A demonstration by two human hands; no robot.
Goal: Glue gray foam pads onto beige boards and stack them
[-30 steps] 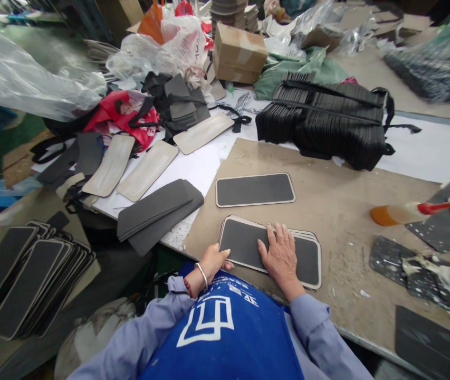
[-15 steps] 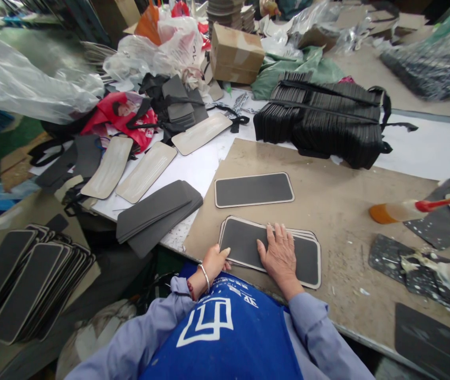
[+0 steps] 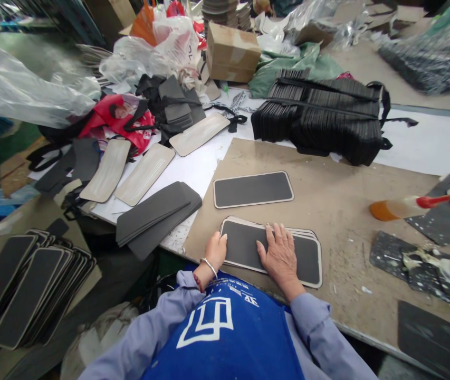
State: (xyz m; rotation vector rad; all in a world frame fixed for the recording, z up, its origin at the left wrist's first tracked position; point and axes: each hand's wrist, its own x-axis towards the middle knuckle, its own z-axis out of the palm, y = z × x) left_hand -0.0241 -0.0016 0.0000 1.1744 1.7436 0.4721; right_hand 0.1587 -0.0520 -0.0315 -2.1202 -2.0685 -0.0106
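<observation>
A small stack of flat black rectangular pads with rounded corners and pale beige rims (image 3: 248,245) is seen lying at the near edge of a brown cardboard work board (image 3: 339,200), at six o'clock in the view. The right hand (image 3: 282,256) is laid flat and open on the top pad, fingers spread, palm down. The left hand (image 3: 217,249) is set against the stack's left end at seven o'clock, fingers loosely curled at the edge; whether anything is pinched cannot be told. A silver bangle (image 3: 209,265) is worn on the left wrist. A single black beige-rimmed pad (image 3: 253,189) is placed just beyond the stack, toward twelve o'clock, apart from it. A strapped bundle of black pads (image 3: 323,119) is seen farther off at one o'clock. An orange squeeze bottle with a red nozzle (image 3: 407,207) lies on its side at three o'clock. Dark grey foam strips (image 3: 157,211) are piled at nine o'clock, and a fanned row of black pads (image 3: 27,285) is spread at eight o'clock.
</observation>
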